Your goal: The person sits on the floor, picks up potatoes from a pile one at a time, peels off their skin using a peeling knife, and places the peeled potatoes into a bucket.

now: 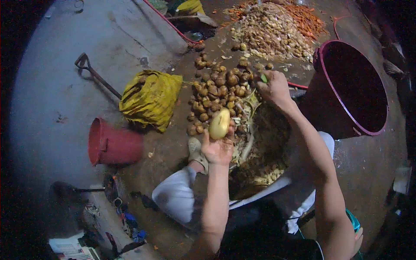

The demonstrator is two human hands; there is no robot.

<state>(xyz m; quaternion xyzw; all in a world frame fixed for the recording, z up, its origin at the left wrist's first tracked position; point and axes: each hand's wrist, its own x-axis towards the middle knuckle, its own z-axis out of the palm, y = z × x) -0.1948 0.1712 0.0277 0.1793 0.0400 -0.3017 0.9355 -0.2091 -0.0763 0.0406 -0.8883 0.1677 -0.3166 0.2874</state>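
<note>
A pale, peeled potato [220,123] rests in my left hand [218,149], palm up, with the fingers and thumb around its lower end. Off to the right, my right hand [276,89] is closed on a small green tool [263,78]; only its green part shows, so its kind cannot be made out. Between and beyond the hands lies a heap of brown unpeeled potatoes [221,84] on the wet floor. Pale peelings [247,147] are strewn below the right forearm, in front of my legs.
A tall dark-red tub [310,104] stands right of my right arm. At left are a red bucket [115,143], a yellow sack [151,99] and a long handle [99,76]. Farther off lies a pile of pale pieces [271,32] beside orange ones [303,19].
</note>
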